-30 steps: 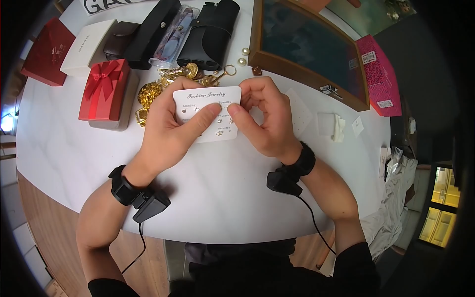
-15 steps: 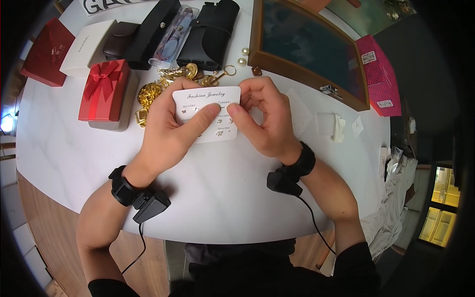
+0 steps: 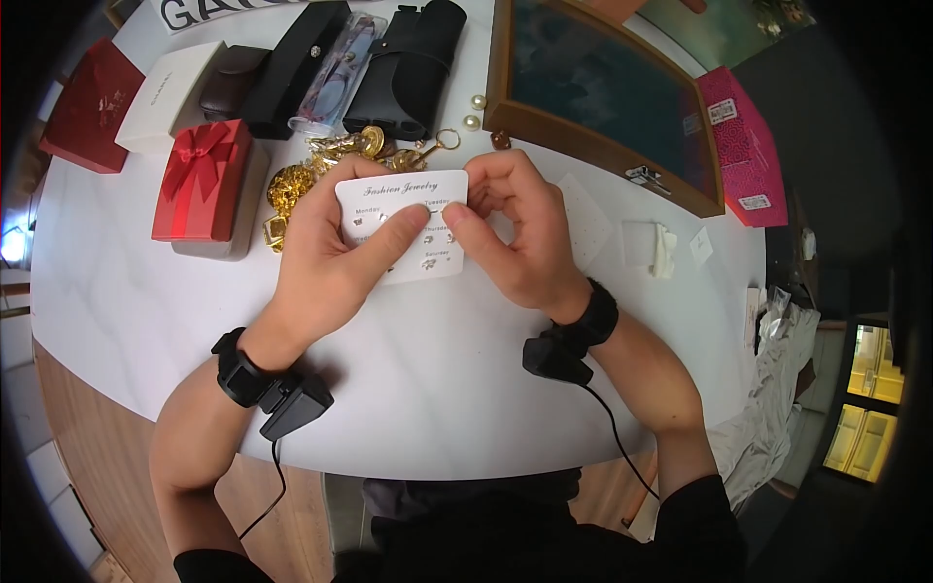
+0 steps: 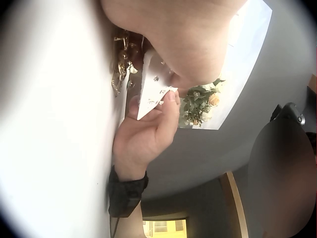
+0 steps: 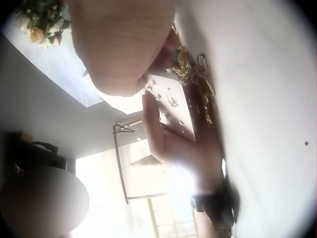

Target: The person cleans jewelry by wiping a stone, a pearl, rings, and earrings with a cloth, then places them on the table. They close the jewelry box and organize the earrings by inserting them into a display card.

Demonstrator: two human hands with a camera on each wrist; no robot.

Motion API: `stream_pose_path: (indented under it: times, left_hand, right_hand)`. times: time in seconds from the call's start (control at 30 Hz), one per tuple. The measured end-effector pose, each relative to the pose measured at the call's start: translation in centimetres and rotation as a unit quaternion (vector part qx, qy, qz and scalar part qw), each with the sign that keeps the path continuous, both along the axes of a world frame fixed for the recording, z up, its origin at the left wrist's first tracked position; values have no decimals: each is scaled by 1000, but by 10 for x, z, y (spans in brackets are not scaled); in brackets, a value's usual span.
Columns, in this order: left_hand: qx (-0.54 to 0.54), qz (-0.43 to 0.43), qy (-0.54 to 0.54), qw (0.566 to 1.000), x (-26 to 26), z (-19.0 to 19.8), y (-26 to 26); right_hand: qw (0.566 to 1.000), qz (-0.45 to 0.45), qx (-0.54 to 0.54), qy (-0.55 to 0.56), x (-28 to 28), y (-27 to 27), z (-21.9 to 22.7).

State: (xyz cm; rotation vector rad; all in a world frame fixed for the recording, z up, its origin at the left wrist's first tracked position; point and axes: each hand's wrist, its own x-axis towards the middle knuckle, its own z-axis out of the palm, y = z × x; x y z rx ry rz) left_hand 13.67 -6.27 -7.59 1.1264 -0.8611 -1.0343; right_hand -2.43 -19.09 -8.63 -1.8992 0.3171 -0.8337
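A white earring card [image 3: 406,194] printed "Fashion Jewelry", with small studs under weekday labels, is held up over the white table [image 3: 126,291]. My left hand [image 3: 335,255] grips it from the left, thumb pressed on its face. My right hand [image 3: 510,233] pinches the card's right edge, its thumb meeting the left thumb near the middle. In the left wrist view the card [image 4: 151,89] shows edge-on with the right hand [image 4: 146,136] below it. In the right wrist view the card [image 5: 171,106] shows its studs, with the left hand [image 5: 173,144] under it.
A heap of gold jewellery [image 3: 335,160] lies just behind the card. A red gift box [image 3: 202,177], a white box [image 3: 160,92], black cases [image 3: 408,63] and a wooden framed tray [image 3: 603,97] stand further back. Two pearls [image 3: 474,112] lie by the tray.
Both hands and the card have shifted very slightly up and left in the head view; the grip is the same.
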Motion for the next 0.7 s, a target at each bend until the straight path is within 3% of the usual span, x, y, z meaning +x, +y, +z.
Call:
stream_pose_path:
  times: [0.7]
  left_hand:
    - [-3,-5,11,1000,1,0,1]
  right_hand:
    - [1000,8,27,8,0,2,4]
